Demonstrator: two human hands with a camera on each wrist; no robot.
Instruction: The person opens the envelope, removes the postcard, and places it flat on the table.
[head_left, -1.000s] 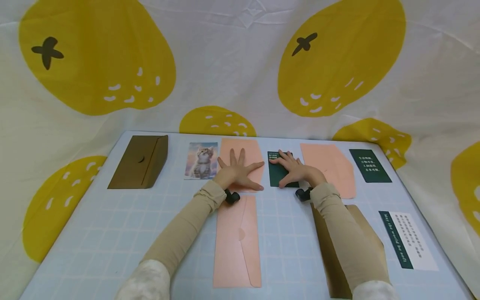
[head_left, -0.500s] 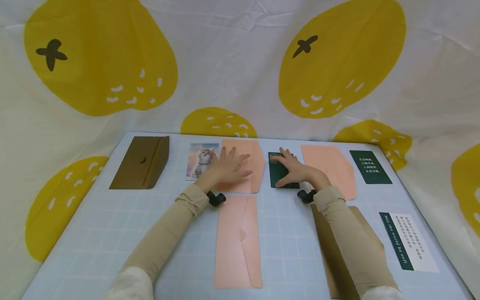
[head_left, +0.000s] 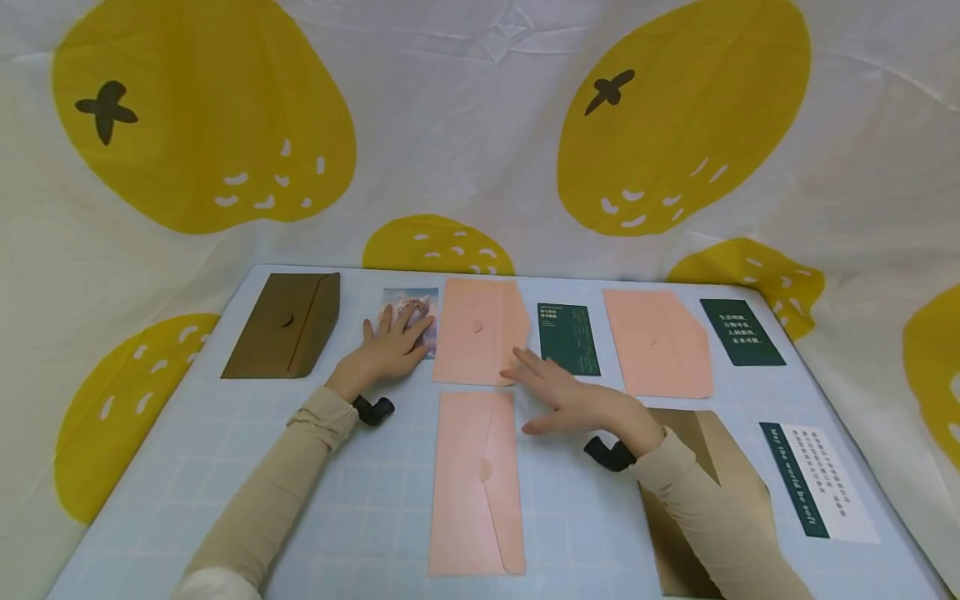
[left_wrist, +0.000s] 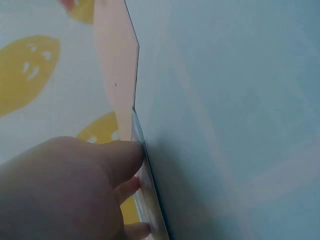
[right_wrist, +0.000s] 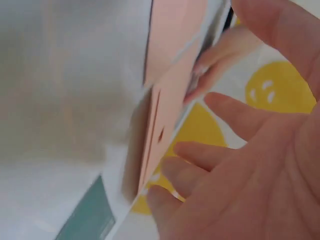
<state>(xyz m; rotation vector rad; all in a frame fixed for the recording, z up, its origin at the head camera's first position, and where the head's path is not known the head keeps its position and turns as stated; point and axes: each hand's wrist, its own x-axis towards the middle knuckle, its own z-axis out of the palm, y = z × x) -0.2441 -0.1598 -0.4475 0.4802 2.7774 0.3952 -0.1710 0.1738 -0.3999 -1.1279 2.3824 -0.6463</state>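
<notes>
Our left hand (head_left: 390,350) lies flat with straight fingers on the kitten card (head_left: 411,317), which sits at the far side of the blue grid mat (head_left: 225,467), between the brown envelope (head_left: 285,325) at its nine o'clock and the upper pink envelope (head_left: 480,332) at its three o'clock. In the left wrist view the fingers (left_wrist: 120,160) press down at the card's edge, just where it meets that pink envelope (left_wrist: 115,60).

Our right hand (head_left: 577,400) hovers open, fingers spread and relaxed, holding nothing. It is at the five o'clock corner of the upper pink envelope and close to the dark green card (head_left: 567,337) at its twelve o'clock; whether its fingertips touch the mat we cannot tell.

To handle the kitten card well, we judge it best to keep the pads flat and drag it toward six o'clock onto bare mat, so that an edge can be lifted without catching the pink envelope beside it. Thin card on a smooth mat may slip or bend if we pinch too early, so light, even pressure seems wise. The lower pink envelope (head_left: 476,483) lies at six o'clock, clear of the left hand
</notes>
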